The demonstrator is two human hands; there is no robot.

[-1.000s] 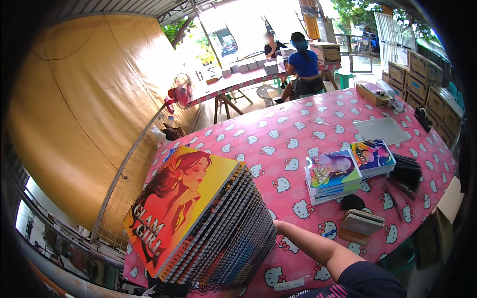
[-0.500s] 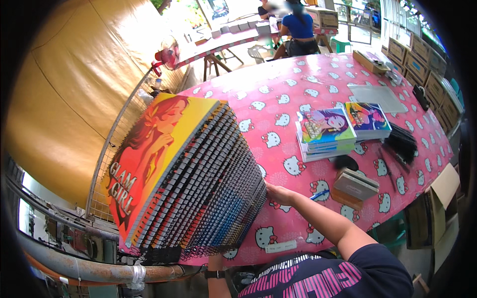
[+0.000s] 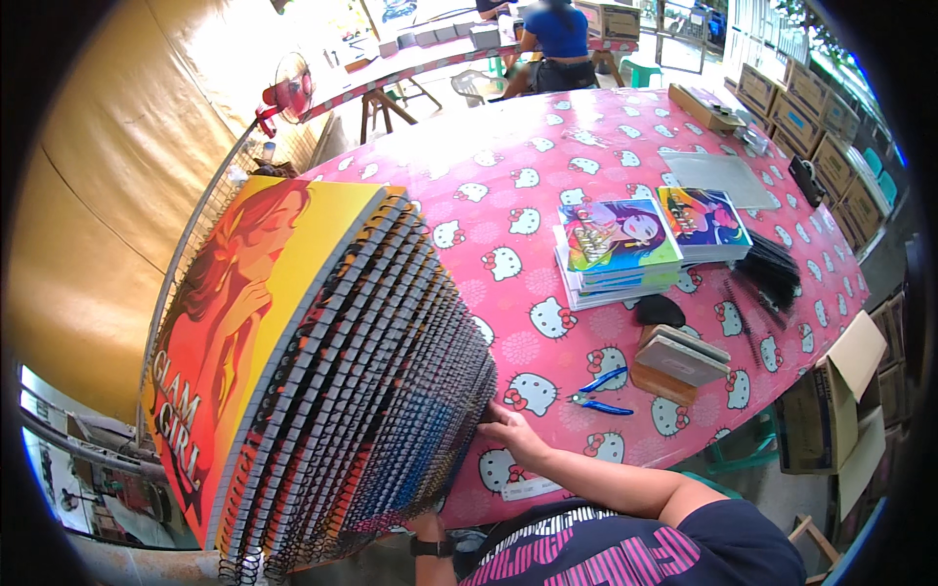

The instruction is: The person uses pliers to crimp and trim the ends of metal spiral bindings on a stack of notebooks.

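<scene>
A tall stack of spiral-bound notebooks [image 3: 322, 391] fills the lower left, tilted, with a yellow cover showing a drawn woman on top and black wire spines facing right. My right hand [image 3: 513, 435] presses flat against the spine side, at the near edge of the pink cartoon-cat tablecloth [image 3: 547, 166]. My left wrist [image 3: 430, 545], wearing a dark watch, goes under the stack's bottom. The left hand itself is hidden behind the notebooks.
Two short piles of colourful notebooks [image 3: 616, 254] [image 3: 703, 223] lie mid-table. Near them are blue pliers [image 3: 601, 391], a brown block [image 3: 679, 359] and black wire coils [image 3: 772, 269]. Cardboard boxes [image 3: 831, 410] line the right. A person in blue [image 3: 557, 39] sits at a far table beside a red fan [image 3: 288, 93].
The notebook stack has risen toward the camera and tipped further, filling more of the view. My right hand has slid along its spine side to the table's near edge.
</scene>
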